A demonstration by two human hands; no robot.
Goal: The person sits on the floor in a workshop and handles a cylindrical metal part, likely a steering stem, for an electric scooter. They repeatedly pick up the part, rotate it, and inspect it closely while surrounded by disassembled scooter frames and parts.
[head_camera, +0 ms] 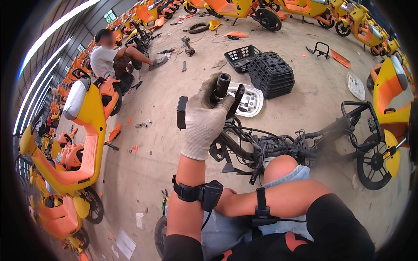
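Note:
My left hand, in a soiled knit glove, is raised in front of me. Its fingers wrap around a black metal tube with a hollow, round end facing up. A black block juts out left of the glove, and a dark flat bar sticks out on the right; whether they join the tube is hidden. Bare and mostly covered by my left forearm, my right hand rests over my lap. Just beyond my knee lies a stripped black scooter frame with loose cables and a wheel.
Behind the glove is a white tray of small parts, beside stacked black plastic baskets. A cordless impact driver and a wrench are on the concrete. Yellow-orange scooters surround the area. Another person sits at far left.

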